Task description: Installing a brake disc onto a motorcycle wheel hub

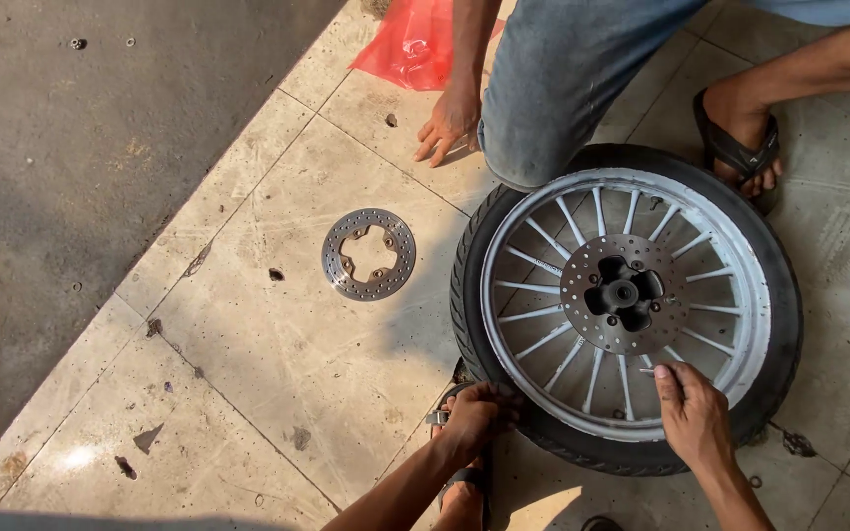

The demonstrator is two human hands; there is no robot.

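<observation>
Wheel (632, 305) flat on tiles, left hand (477, 415) gripping tyre edge, right hand (693, 411) perhaps pinching rim.

The tyre (464, 295) is matt black rubber with a grooved tread. Its spoked rim (740, 295) looks like silvery painted metal, scuffed. Both drilled brake discs, one loose (368, 254) and one mounted (592, 324), are dull grey metal. The floor tiles (287, 364) are smooth, stained beige stone; the bag (405, 44) is glossy red plastic.
</observation>
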